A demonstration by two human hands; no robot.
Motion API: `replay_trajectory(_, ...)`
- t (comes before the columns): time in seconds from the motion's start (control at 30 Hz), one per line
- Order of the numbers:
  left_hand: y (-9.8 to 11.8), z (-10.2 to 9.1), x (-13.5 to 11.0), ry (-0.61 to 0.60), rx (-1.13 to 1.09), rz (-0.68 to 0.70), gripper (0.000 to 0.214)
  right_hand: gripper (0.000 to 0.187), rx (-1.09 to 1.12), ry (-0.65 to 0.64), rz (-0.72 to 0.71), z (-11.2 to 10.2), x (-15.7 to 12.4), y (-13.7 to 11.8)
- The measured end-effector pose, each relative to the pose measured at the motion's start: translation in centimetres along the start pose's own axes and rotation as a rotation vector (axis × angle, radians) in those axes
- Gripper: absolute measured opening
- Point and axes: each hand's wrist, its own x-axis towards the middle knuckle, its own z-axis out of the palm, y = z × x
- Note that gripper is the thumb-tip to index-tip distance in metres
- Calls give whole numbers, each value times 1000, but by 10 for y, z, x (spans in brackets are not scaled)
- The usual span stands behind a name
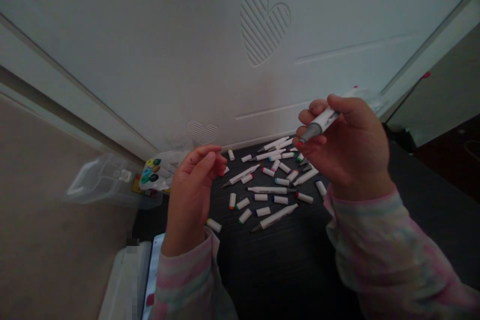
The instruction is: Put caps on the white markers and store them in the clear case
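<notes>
My right hand (348,135) is raised over the right side of the dark table. Its fingers are closed around a white and grey marker (324,121), whose uncapped reddish tip points down and left. My left hand (197,180) hovers at the left of the pile, thumb bent against curled fingers. Whatever it may hold is hidden. Between and below both hands lie several loose marker caps (263,211) with coloured ends. Uncapped white markers (275,217) are scattered among them, pointing various ways.
A white panel with embossed hearts (265,22) rises behind the dark table (285,270). At left stand a clear plastic box (103,182) and a bag of capped markers (155,174). A phone (152,270) lies at the lower left, beside a white object (123,280).
</notes>
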Motion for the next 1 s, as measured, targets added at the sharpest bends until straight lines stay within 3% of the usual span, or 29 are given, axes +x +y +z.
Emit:
replay_trajectory(0.13, 0, -1, 1, 13, -2, -2, 11, 26, 372, 40, 71, 4, 1, 2)
replay_trajectory(0.23, -1, -3, 2, 25, 1, -13, 11, 24, 503, 45, 99, 4, 2, 3)
replay_trajectory(0.6, -3, -5, 2, 18, 44, -17, 11, 13, 508, -4, 136, 8, 2, 7)
replay_trajectory(1.0, 1, -1, 1, 21, 35, -25, 12, 8, 520, -249, 140, 14, -8, 7)
